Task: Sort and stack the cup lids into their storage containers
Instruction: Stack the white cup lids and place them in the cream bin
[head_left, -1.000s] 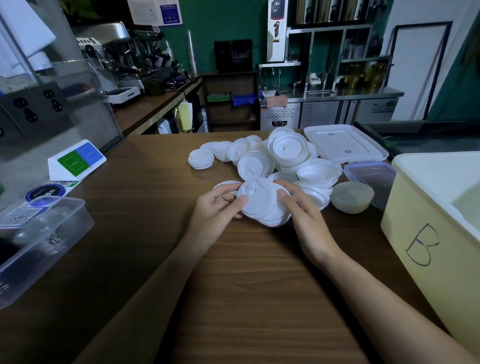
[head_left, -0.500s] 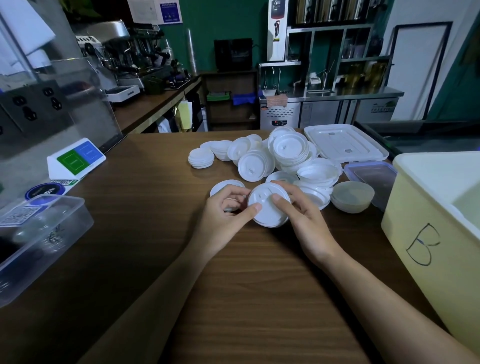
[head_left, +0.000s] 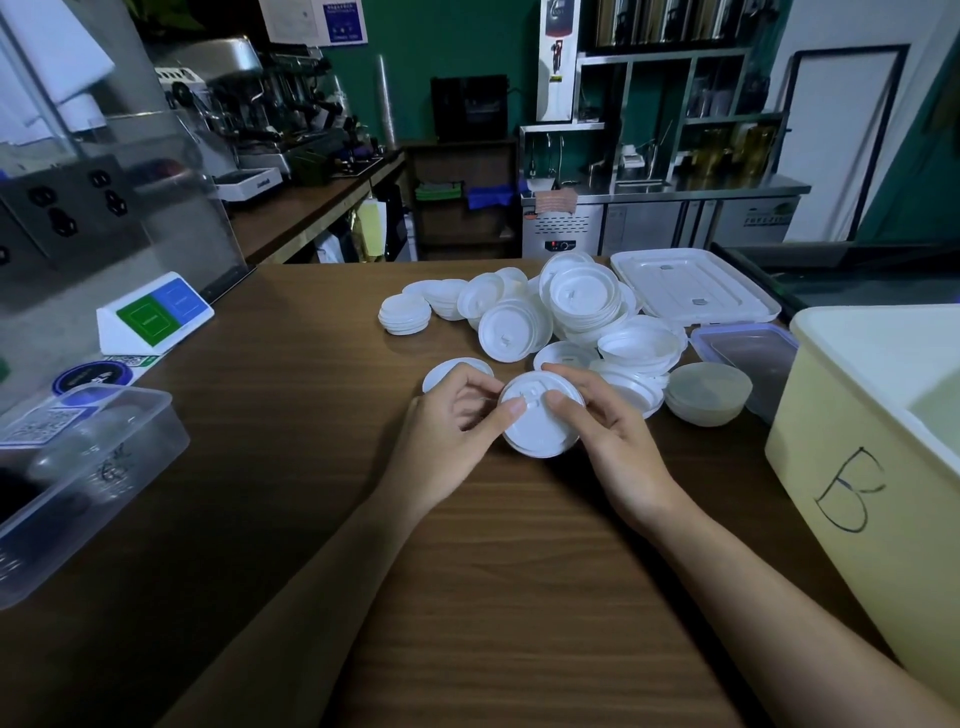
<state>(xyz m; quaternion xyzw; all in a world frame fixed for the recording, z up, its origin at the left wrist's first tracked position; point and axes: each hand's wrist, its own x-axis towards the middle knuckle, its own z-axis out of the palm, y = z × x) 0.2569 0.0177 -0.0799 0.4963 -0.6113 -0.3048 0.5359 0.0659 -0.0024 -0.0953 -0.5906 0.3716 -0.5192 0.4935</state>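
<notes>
Squaring lids | left hand (head_left: 452, 415) and right hand (head_left: 608, 431) each kept a pinch grip on the lid stack (head_left: 537, 423), middle of the surface (head_left: 467, 571), just near of the loose pile (head_left: 571, 306) | was fanned out a sec earlier, got flush | looked bin-ready imo

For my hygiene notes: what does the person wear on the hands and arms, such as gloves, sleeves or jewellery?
Nothing worn shows. The left hand and the right hand are bare: no gloves, rings or wristbands. The left forearm and the right forearm are bare too, with no sleeve up to the picture's edge.
</notes>
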